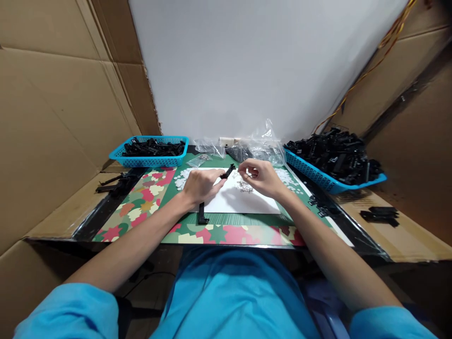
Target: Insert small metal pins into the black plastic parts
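Note:
My left hand [201, 184] is closed around a thin black plastic part [229, 171] whose end sticks out to the right above a white sheet [243, 202]. My right hand [259, 176] hovers just right of it with fingertips pinched together on something too small to make out. Under the right hand lies a little heap of small dark metal pieces [244, 187] on the sheet. Another black part [202, 214] rests on the green mat near the left wrist.
A blue basket [150, 151] of black parts sits back left; a fuller blue basket [332, 162] sits back right. Clear plastic bags [254, 148] lie behind the sheet. White round pieces [181, 179] lie scattered on both sides. Loose black parts [379, 215] lie on the cardboard.

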Motion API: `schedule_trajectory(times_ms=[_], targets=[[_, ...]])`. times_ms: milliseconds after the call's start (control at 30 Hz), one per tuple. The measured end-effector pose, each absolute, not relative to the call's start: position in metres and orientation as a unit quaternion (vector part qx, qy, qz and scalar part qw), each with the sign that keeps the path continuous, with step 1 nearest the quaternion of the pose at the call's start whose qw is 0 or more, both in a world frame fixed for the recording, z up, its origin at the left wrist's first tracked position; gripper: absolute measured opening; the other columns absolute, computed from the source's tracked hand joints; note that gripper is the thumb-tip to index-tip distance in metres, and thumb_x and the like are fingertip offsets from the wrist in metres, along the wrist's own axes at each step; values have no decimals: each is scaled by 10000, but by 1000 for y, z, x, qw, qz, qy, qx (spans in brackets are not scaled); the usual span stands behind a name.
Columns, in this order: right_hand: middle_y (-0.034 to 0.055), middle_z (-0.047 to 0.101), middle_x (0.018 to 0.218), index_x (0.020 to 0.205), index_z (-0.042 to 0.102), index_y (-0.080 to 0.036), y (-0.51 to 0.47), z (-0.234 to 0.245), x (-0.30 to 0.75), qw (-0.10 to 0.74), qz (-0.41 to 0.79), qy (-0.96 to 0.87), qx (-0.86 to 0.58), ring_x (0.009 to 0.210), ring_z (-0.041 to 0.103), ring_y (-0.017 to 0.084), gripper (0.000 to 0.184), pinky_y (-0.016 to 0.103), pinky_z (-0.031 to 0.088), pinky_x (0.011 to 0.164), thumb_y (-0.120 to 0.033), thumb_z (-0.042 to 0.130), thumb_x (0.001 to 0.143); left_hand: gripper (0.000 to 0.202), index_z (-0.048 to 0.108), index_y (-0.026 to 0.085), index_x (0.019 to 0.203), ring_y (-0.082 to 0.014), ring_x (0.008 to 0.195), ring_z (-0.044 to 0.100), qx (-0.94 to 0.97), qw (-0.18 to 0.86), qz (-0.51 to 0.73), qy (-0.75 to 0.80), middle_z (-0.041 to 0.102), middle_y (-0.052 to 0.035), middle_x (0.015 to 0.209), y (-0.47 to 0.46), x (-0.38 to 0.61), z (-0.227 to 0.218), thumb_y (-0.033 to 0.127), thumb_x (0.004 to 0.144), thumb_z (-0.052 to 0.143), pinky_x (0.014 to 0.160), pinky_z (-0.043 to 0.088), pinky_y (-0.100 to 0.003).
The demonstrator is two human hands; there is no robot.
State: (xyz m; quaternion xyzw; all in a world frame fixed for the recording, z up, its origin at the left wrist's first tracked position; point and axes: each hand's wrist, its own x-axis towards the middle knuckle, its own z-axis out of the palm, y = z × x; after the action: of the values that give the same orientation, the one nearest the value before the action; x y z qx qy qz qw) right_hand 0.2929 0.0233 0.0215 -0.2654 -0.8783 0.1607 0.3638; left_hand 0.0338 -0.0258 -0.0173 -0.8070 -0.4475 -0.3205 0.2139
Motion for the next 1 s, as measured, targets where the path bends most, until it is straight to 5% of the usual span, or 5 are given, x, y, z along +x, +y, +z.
schedule_trajectory(times_ms=[200,500,1000], targets=[[47,788,826,890,851,-229,41,22,320,204,190,-913,-298,675,593,167,108,314,439,632,-244,745,901,244,798,233,1154,-222,706,759,-771,188,-343,-503,842,-54,900,-20,27,-14,385,986,706,560,455,-312],[57,808,907,898,864,-228,41,10,307,176,205,-915,-298,767,657,176,52,303,470,701,-242,827,865,217,795,238,1123,-215,701,764,-772,151,-361,-501,844,-33,925,-20,30,-14,373,967,727,579,497,-323],[26,752,925,967,741,-196,38,14,305,170,261,-912,-266,718,589,128,67,275,437,675,-234,687,982,219,795,228,1130,-186,693,744,-788,121,-358,-486,846,-30,972,-21,33,-14,363,970,734,598,502,-317]])
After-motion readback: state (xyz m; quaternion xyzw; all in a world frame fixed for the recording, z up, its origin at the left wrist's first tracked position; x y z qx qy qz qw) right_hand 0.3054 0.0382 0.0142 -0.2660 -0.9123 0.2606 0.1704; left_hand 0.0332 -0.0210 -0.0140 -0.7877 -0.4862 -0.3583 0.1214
